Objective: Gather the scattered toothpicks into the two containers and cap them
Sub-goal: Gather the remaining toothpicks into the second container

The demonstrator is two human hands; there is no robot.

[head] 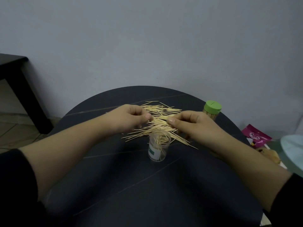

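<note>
Many wooden toothpicks [159, 119] lie scattered in a loose pile on the round dark table [131, 185]. An uncapped clear container [159, 146] with a green-and-white label stands upright just in front of the pile, with some toothpicks in it. A second container [211, 111] full of toothpicks, with a green cap on, stands at the table's right edge. My left hand [131, 117] sits on the pile's left side, its curled fingers pinching toothpicks. My right hand [191, 123] sits on the right side, thumb and fingers pinching toothpicks too.
A dark bench [19, 89] stands at the left by the wall. Right of the table lie a pink packet [255, 135], a pale blue object [293, 148] and a yellowish item [270, 155]. The grey wall runs close behind the table.
</note>
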